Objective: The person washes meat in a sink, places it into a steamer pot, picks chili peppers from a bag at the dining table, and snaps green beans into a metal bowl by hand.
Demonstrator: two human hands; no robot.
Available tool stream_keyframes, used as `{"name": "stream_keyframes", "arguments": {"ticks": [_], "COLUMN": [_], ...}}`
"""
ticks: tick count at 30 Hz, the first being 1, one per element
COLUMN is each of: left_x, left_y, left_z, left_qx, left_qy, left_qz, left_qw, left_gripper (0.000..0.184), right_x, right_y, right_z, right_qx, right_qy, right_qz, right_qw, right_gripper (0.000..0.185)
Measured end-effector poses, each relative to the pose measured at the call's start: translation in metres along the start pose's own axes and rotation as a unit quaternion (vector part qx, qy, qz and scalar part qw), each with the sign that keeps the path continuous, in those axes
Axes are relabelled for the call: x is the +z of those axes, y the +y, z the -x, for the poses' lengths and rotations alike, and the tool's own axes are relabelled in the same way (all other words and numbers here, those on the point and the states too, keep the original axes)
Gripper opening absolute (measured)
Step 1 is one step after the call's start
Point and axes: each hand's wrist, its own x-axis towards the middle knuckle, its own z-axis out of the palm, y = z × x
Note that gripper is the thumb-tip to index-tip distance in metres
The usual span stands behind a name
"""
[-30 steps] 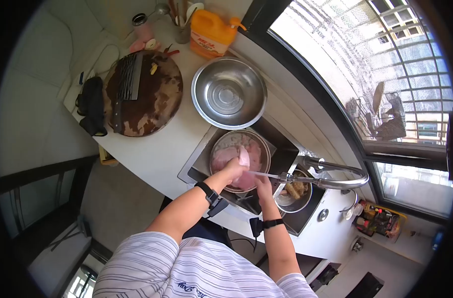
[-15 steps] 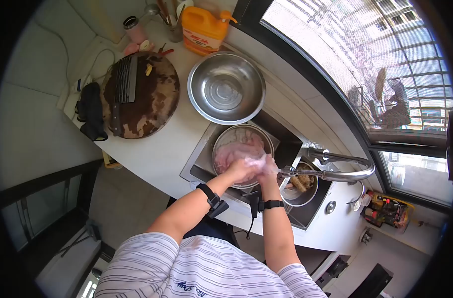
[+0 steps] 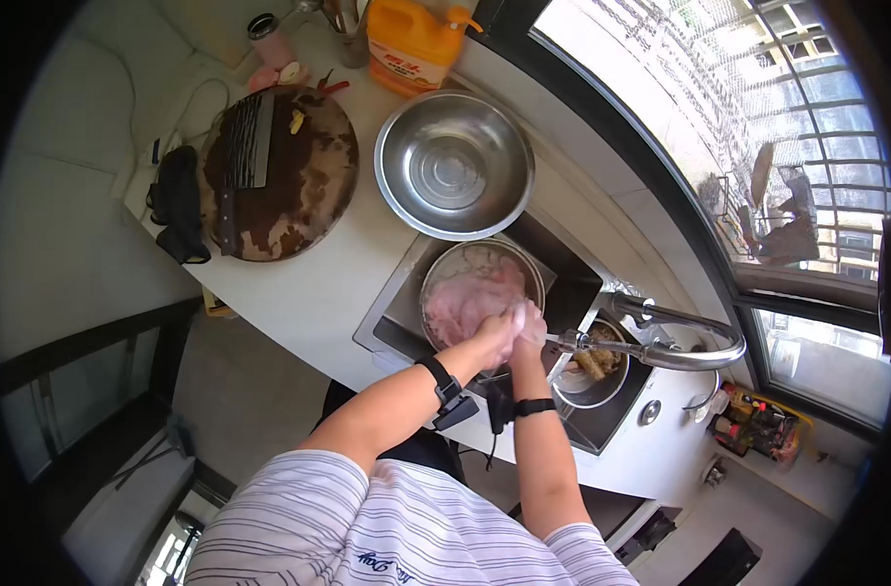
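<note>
Pale pink meat [image 3: 473, 296] lies in a round metal basin [image 3: 425, 311] in the sink, with some cloudy water around it. My left hand [image 3: 496, 337] and my right hand [image 3: 530, 324] are pressed together at the basin's lower right edge, closed around a piece of meat [image 3: 517, 314] that shows between them. A stream from the faucet [image 3: 641, 351] reaches my right hand from the side. The fingers are partly hidden by each other.
An empty steel bowl [image 3: 454, 166] stands behind the sink. Left of it, a cleaver [image 3: 249, 146] rests on a round board [image 3: 309, 186]. An orange jug [image 3: 415, 44] stands at the back. A pot with brown food [image 3: 592, 363] sits in the right sink.
My hands have come together at the basin's right side, after being apart a second ago. The piece of meat between them has moved right, toward the faucet.
</note>
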Motion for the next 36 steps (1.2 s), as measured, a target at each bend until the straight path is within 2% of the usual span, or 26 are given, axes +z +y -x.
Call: {"name": "stream_keyframes", "arguments": {"ticks": [1, 2, 3, 4, 6, 7, 9, 11, 12, 14, 15, 16, 18, 19, 21, 23, 24, 25, 26, 28, 30, 32, 34, 36], "left_x": [0.001, -0.001, -0.005, -0.007, 0.007, 0.009, 0.013, 0.011, 0.006, -0.011, -0.021, -0.026, -0.034, -0.045, -0.072, -0.079, -0.035, -0.019, -0.023, -0.009, -0.019, -0.031, -0.034, -0.035], "left_y": [0.003, 0.002, 0.001, 0.0, 0.03, 0.04, 0.058, 0.071, 0.074, 0.073, 0.071, 0.07, 0.068, 0.062, 0.039, 0.015, 0.038, 0.002, -0.025, -0.031, -0.055, -0.066, -0.068, -0.059], "left_z": [0.007, 0.006, -0.001, -0.004, 0.025, 0.029, 0.038, 0.046, 0.043, 0.026, 0.016, 0.013, 0.006, -0.006, -0.036, -0.046, 0.01, 0.003, -0.018, -0.008, -0.027, -0.043, -0.048, -0.054], "left_qx": [-0.063, -0.066, -0.045, -0.023, -0.035, -0.002, 0.03, 0.091, 0.09, 0.133, 0.133, 0.134, 0.104, 0.106, 0.13, 0.054, -0.109, -0.117, -0.163, -0.165, -0.149, -0.129, -0.108, -0.08], "left_qy": [-0.011, -0.01, -0.065, -0.121, -0.134, -0.136, -0.141, -0.098, -0.1, -0.053, -0.01, -0.011, 0.098, 0.097, 0.215, 0.123, 0.086, 0.01, -0.102, -0.048, -0.092, -0.089, -0.086, 0.029], "left_qz": [0.062, 0.058, 0.093, 0.129, 0.176, 0.18, 0.184, 0.191, 0.189, 0.192, 0.174, 0.174, 0.197, 0.202, 0.104, 0.079, 0.123, 0.184, 0.213, 0.193, 0.213, 0.192, 0.169, 0.153], "left_qw": [0.996, 0.996, 0.993, 0.984, 0.975, 0.974, 0.972, 0.972, 0.973, 0.971, 0.976, 0.976, 0.97, 0.969, 0.962, 0.988, 0.983, 0.976, 0.958, 0.966, 0.961, 0.969, 0.976, 0.985], "left_gripper": [0.037, 0.037, 0.036, 0.035, 0.032, 0.03, 0.028, 0.016, 0.016, 0.021, 0.024, 0.024, 0.022, 0.022, 0.026, 0.03, 0.031, 0.032, 0.032, 0.026, 0.024, 0.023, 0.022, 0.022], "right_x": [-0.008, -0.013, -0.013, -0.003, 0.026, 0.014, 0.02, 0.03, 0.026, 0.011, -0.014, -0.006, 0.007, 0.001, -0.008, -0.013, -0.013, -0.011, -0.016, -0.032, -0.054, -0.094, -0.103, -0.123], "right_y": [-0.001, 0.0, 0.009, 0.023, 0.052, 0.049, 0.059, 0.077, 0.079, 0.071, 0.052, 0.064, 0.094, 0.089, 0.081, 0.072, 0.066, 0.056, 0.045, 0.026, 0.021, 0.006, 0.012, 0.015], "right_z": [0.005, 0.008, 0.011, 0.013, 0.011, 0.017, 0.015, 0.007, 0.004, 0.004, 0.011, 0.01, 0.007, 0.012, 0.02, 0.028, 0.034, 0.041, 0.05, 0.067, 0.082, 0.1, 0.111, 0.123], "right_qx": [0.11, 0.208, 0.226, 0.226, 0.079, 0.003, -0.024, -0.085, -0.085, -0.062, 0.045, 0.045, 0.015, 0.02, 0.019, 0.02, 0.005, -0.01, -0.01, -0.029, -0.035, -0.108, -0.115, -0.149], "right_qy": [-0.058, -0.107, -0.216, -0.214, -0.308, -0.326, -0.346, -0.413, -0.411, -0.39, -0.339, -0.338, -0.199, -0.192, -0.176, -0.16, -0.153, -0.15, -0.154, -0.134, -0.126, -0.157, -0.143, -0.139], "right_qz": [-0.305, -0.577, -0.664, -0.666, -0.628, -0.546, -0.503, -0.423, -0.424, -0.371, -0.333, -0.332, -0.43, -0.491, -0.504, -0.518, -0.516, -0.514, -0.515, -0.551, -0.544, -0.398, -0.393, -0.353], "right_qw": [0.944, 0.783, 0.679, 0.678, 0.711, 0.771, 0.792, 0.802, 0.802, 0.841, 0.879, 0.879, 0.881, 0.849, 0.845, 0.84, 0.843, 0.844, 0.843, 0.823, 0.829, 0.897, 0.901, 0.913], "right_gripper": [0.045, 0.045, 0.045, 0.045, 0.045, 0.044, 0.043, 0.04, 0.04, 0.046, 0.043, 0.043, 0.041, 0.042, 0.041, 0.041, 0.038, 0.035, 0.035, 0.037, 0.037, 0.035, 0.034, 0.034]}}
